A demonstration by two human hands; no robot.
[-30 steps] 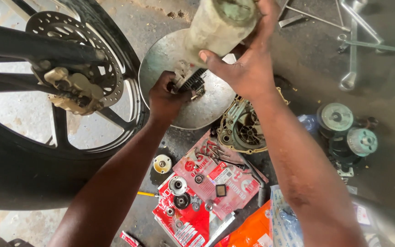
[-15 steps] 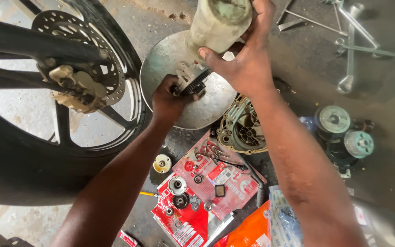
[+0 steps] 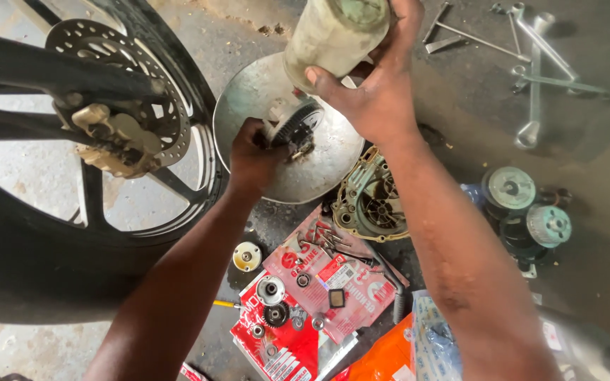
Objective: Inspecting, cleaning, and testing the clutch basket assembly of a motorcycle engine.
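Note:
My right hand (image 3: 379, 85) grips a dirty pale plastic bottle (image 3: 333, 35), tilted with its lower end over a round metal pan (image 3: 255, 92) on the floor. My left hand (image 3: 252, 155) holds a small toothed metal engine part (image 3: 294, 127) over the middle of that pan, right under the bottle. The part is partly hidden by my fingers and the bottle.
A motorcycle wheel (image 3: 8, 233) with a drilled brake disc (image 3: 118, 85) stands at the left. An engine cover (image 3: 368, 201) lies beside the pan. Red packets (image 3: 312, 296) carry small gears and bolts. Wrenches (image 3: 531, 77) lie at the top right, round clutch parts (image 3: 524, 204) at the right.
My left hand has shifted slightly on the part over the pan. The bottle stays tilted above it in my right hand.

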